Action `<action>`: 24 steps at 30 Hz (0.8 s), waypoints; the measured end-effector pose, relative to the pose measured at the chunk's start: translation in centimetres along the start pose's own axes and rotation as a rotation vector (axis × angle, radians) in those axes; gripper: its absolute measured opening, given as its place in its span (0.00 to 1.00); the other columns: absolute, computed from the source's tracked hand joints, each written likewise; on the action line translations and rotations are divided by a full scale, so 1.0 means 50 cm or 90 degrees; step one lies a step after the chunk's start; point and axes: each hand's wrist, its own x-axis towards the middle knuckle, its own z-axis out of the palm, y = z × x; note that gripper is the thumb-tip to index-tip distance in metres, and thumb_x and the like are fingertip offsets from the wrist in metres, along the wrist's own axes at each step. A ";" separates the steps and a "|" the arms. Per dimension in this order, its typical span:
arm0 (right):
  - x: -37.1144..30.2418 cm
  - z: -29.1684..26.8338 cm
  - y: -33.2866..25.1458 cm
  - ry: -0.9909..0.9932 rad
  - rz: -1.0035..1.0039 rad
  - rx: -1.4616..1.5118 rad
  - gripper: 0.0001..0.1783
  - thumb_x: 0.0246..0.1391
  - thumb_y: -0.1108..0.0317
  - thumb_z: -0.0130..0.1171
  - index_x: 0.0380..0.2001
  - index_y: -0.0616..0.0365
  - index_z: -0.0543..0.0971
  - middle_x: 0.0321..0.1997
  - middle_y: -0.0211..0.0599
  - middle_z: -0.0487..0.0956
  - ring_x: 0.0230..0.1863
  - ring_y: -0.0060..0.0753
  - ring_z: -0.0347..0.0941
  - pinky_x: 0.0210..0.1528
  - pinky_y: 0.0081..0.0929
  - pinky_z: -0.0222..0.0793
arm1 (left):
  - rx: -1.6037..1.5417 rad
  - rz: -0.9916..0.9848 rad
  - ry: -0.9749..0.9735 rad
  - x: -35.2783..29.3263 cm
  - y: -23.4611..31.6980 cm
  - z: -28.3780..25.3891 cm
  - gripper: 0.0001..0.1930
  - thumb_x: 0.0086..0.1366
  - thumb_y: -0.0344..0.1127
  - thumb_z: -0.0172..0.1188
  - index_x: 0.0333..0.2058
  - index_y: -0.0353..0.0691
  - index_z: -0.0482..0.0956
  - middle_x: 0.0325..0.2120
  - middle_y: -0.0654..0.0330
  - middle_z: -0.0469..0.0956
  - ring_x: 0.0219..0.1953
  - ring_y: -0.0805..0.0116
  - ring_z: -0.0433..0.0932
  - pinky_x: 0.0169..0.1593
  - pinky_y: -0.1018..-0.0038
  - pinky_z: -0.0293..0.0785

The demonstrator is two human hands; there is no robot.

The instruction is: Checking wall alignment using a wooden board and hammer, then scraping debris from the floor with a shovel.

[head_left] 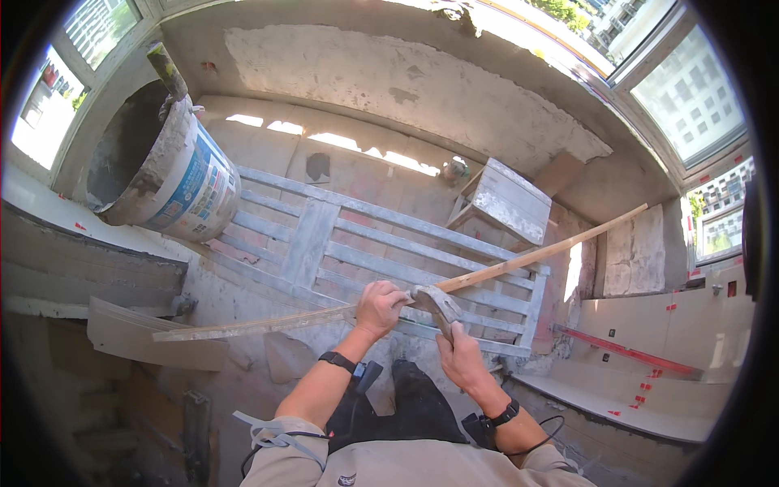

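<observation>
1. The slatted frame (312, 243), pale grey and dusty, has long parallel slats joined by broad crosspieces.
2. A large white bucket (174, 183) with a blue label stands tilted in view at the frame's left end, its rim and inside caked with grey mortar.
3. A small box-like wooden stool (510, 199), whitened with dust, is at the frame's far side, toward its right end.
4. The long wooden strip (535, 258) crosses above the frame, its left end reaching past the near side and its right end past the far right corner; the left stretch is greyer.
5. A thin red bar (629, 351) lies to the right of the frame.
6. The right hand (464, 357), just nearer than the frame's near rail, is wrapped around a tool handle.
7. The left hand (380, 310) appears over that rail, fingers curled at the strip; whether they pinch strip or tool, I cannot tell.
8. The grey-headed hand tool (438, 305) overlaps the strip above the frame's near rail, between both hands.
</observation>
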 end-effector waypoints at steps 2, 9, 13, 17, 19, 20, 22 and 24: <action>-0.013 -0.003 -0.008 0.029 -0.003 0.008 0.14 0.57 0.71 0.55 0.44 0.65 0.71 0.33 0.62 0.76 0.36 0.67 0.73 0.34 0.52 0.68 | 0.001 -0.006 -0.009 -0.002 0.000 0.000 0.04 0.49 0.32 0.67 0.26 0.45 0.81 0.29 0.64 0.78 0.39 0.60 0.76 0.44 0.64 0.70; -0.012 0.063 0.079 0.023 0.049 0.031 0.12 0.59 0.68 0.53 0.43 0.62 0.68 0.32 0.63 0.76 0.35 0.69 0.73 0.34 0.55 0.67 | 0.000 -0.020 -0.046 0.002 0.005 -0.002 0.02 0.52 0.32 0.65 0.26 0.47 0.82 0.28 0.65 0.77 0.39 0.62 0.76 0.45 0.65 0.69; -0.014 0.090 0.093 0.015 0.030 -0.017 0.12 0.59 0.66 0.52 0.42 0.61 0.68 0.34 0.62 0.77 0.34 0.70 0.73 0.35 0.57 0.68 | -0.007 -0.032 -0.046 -0.002 -0.001 0.000 0.02 0.52 0.32 0.66 0.25 0.45 0.81 0.29 0.64 0.78 0.39 0.60 0.76 0.44 0.64 0.69; -0.019 0.101 0.098 0.018 0.041 -0.046 0.12 0.59 0.66 0.51 0.43 0.60 0.68 0.35 0.62 0.77 0.34 0.70 0.73 0.36 0.57 0.68 | 0.093 -0.030 -0.079 0.003 0.016 -0.017 0.14 0.51 0.36 0.68 0.38 0.45 0.79 0.35 0.59 0.78 0.41 0.57 0.76 0.43 0.63 0.70; -0.020 0.106 0.103 0.015 0.055 -0.049 0.13 0.59 0.65 0.51 0.44 0.60 0.68 0.35 0.61 0.77 0.34 0.69 0.73 0.36 0.57 0.69 | 0.161 -0.046 -0.077 0.003 0.018 -0.031 0.19 0.51 0.38 0.68 0.42 0.44 0.77 0.37 0.58 0.78 0.42 0.56 0.76 0.43 0.62 0.71; -0.021 0.109 0.105 0.015 0.054 -0.047 0.13 0.59 0.65 0.51 0.44 0.60 0.68 0.35 0.61 0.77 0.34 0.69 0.73 0.36 0.57 0.69 | 0.217 -0.046 -0.190 -0.003 0.004 -0.043 0.20 0.52 0.41 0.68 0.43 0.44 0.75 0.38 0.57 0.77 0.43 0.55 0.76 0.43 0.61 0.71; -0.019 0.115 0.111 0.050 0.032 -0.049 0.14 0.59 0.64 0.51 0.44 0.60 0.68 0.35 0.61 0.77 0.33 0.69 0.73 0.35 0.58 0.69 | 0.275 -0.046 -0.303 -0.011 -0.013 -0.048 0.22 0.53 0.43 0.67 0.44 0.43 0.73 0.39 0.55 0.76 0.44 0.55 0.75 0.43 0.60 0.71; -0.017 0.121 0.112 0.048 0.029 -0.039 0.14 0.58 0.65 0.51 0.44 0.60 0.68 0.34 0.62 0.77 0.33 0.70 0.73 0.35 0.58 0.68 | 0.333 -0.012 -0.349 -0.018 -0.030 -0.045 0.16 0.57 0.44 0.63 0.39 0.42 0.73 0.37 0.56 0.76 0.43 0.55 0.75 0.42 0.59 0.71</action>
